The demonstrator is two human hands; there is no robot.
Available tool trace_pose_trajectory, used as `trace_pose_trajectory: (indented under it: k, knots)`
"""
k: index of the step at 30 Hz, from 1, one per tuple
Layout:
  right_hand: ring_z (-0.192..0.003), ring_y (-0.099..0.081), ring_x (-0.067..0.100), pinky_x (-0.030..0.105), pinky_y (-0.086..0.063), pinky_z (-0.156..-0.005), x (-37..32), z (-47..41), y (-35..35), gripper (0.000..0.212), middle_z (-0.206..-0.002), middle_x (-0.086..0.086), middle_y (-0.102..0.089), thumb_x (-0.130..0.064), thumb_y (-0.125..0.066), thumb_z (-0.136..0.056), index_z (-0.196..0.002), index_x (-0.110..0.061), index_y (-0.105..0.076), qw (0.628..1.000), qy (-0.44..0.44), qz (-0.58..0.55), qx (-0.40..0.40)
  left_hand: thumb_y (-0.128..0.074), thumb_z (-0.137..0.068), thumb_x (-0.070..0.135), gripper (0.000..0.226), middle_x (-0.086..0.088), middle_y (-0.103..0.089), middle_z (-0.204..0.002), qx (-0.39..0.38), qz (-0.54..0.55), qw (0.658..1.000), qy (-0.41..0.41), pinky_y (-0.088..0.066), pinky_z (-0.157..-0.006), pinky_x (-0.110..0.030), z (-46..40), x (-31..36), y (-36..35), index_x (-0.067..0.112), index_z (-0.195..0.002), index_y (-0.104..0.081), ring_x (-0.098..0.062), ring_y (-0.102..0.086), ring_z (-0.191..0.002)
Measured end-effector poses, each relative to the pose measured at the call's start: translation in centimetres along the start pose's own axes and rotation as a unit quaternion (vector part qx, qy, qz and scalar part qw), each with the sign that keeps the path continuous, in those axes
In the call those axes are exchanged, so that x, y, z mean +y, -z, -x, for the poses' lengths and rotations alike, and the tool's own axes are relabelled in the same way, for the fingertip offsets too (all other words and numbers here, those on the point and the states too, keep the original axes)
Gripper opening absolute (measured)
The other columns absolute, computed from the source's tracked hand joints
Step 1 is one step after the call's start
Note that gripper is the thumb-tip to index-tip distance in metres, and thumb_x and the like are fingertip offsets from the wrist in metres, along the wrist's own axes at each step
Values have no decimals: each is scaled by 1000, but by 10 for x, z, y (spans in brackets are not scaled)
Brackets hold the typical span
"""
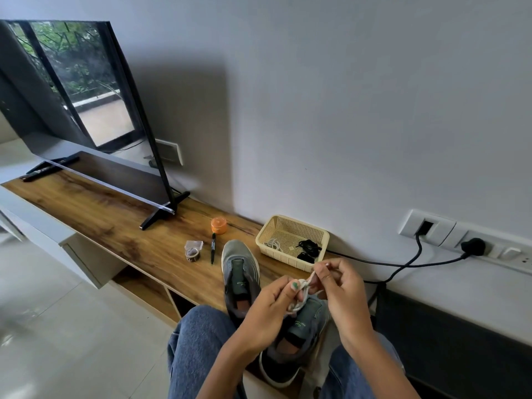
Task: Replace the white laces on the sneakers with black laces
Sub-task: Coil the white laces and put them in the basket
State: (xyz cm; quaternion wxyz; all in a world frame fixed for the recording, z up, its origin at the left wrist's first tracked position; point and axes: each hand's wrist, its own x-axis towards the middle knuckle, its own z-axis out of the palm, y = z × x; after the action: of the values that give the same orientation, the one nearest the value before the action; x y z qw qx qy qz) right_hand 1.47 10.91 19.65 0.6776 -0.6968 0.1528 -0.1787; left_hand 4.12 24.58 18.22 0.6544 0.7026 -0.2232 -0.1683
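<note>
**White lace bundled up, black laces wait in basket**

A white lace (pixel 299 295) is gathered into a small coil above the nearer sneaker (pixel 299 341), held between both hands. The left hand (pixel 267 309) pinches the bundle while the right hand (pixel 339 289) grips its loose end, fingers curled. Both sneakers appear unlaced; the second sneaker (pixel 240 272) lies just beyond on the tabletop (pixel 115 214). Another white lace (pixel 272 243) and the black laces (pixel 309 249) rest apart inside a cream basket (pixel 290 223) by the wall. Removal looks finished; the next move likely calls for dropping this coil in the basket and picking out a black lace. A pen (pixel 213 247), a tape roll (pixel 192 254) and an orange tub (pixel 218 225) lie nearby.
</note>
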Motion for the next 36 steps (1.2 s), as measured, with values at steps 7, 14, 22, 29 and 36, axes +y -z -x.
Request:
trace_pose_trajectory:
  k: [7,14,22,29,36]
  knots:
    - [-58,-65,7,15,-47,-52,-3,2,-3,6,-67,3,-69,-10,-68,-86,-89,-5,-66,990,-118,-20,-74,-37,-103,24,31,14,-48,-63,-26,50,998,16,-38,-63,-15,2,1,0,11,-79,-53,-3,-41,-61]
    - [-57,-62,6,16,-46,-52,-4,4,1,12,-69,5,-68,-16,-70,-85,-84,-4,-69,987,-138,-20,-83,-39,-102,21,32,6,-49,-66,10,53,998,31,-38,-60,-15,1,-1,-2,10,-77,-54,-4,-43,-61]
    - [-64,-60,9,17,-45,-57,0,5,4,21,-70,7,-69,-22,-67,-86,-82,-3,-73,986,-133,-27,-92,-42,-102,19,29,-3,-49,-70,52,34,997,44,-40,-59,-18,-1,-6,-4,10,-79,-56,-10,-45,-64]
    - [-82,-68,15,27,-52,-76,-4,7,8,27,-88,11,-74,-33,-69,-82,-86,-8,-76,978,-132,-32,-156,-44,-101,20,28,14,-50,-59,86,-9,995,43,-40,-61,-19,-3,-12,-1,5,-82,-58,-1,-44,-60]
    - [-77,-70,13,19,-51,-67,1,7,7,13,-82,7,-74,-8,-76,-75,-88,-6,-75,981,-146,-50,-116,-50,-98,22,28,12,-59,-65,101,-1,994,30,-43,-62,-15,-2,-10,-4,-1,-92,-64,2,-53,-64]
